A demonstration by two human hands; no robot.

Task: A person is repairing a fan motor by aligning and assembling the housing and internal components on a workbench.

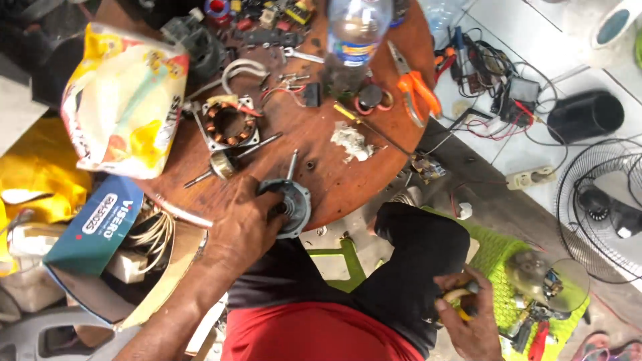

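Our left hand (pixel 244 224) grips the motor cover (pixel 289 206) on the tabletop (pixel 348 180) near a half-empty bottle (pixel 353 33); our right hand (pixel 468 314) clasps a yellow-handled tool (pixel 457 295).

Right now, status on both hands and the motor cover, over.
Left hand gripping grey motor cover at round table edge. Right hand down by the knee, closed on yellow-handled tool. Stator and rotor shaft lie just beyond the cover.

- Your left hand (pixel 251 224) and right hand (pixel 468 314) are bare: no gloves, rings or watch visible.
- Both forearms are uncovered; no sleeves reach them.
- You wear red shorts (pixel 321 333).
- A dark, black garment (pixel 408 267) covers your raised knee.
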